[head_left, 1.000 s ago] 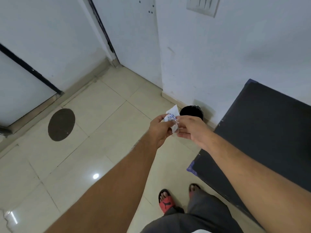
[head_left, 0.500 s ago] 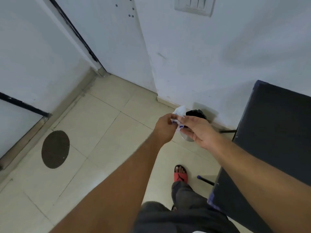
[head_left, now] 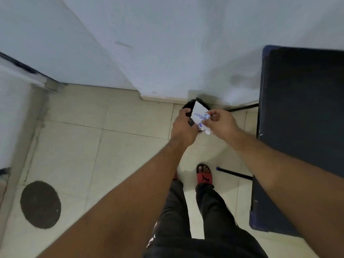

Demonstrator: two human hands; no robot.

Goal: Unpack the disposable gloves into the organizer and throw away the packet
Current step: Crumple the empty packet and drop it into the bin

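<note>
Right, both arms are stretched out fwd, hands meeting over a small dark bin (head_left: 188, 107) that sits on the floor (head_left: 111, 146) at 12 o'clock from the person's feet, tight against the foot of the wall (head_left: 186, 53). Left hand (head_left: 183, 130) is curled, its fingers closed on the lower left edge of the white packet (head_left: 199, 114). Right hand (head_left: 220, 122) pinches the packet's right side btw thumb and fingertips, w/ a crumpled white bit poking out below the palm. Packet is tilted, one corner pointing up toward 12, blue print reading "DISPOS..." across it; it's held directly above the bin's mouth, most of the bin hidden behind packet and hands. Can't tell if anything is in the bin. Dark table (head_left: 301, 127) stands at 2 to 3 o'clock, just beside the right forearm, its thin legs showing below. One red slipper (head_left: 204, 175) shows at 6 o'clock from the hands, dark trousers under it. Round dark floor cover (head_left: 40, 204) lies well apart at 8 o'clock.
</note>
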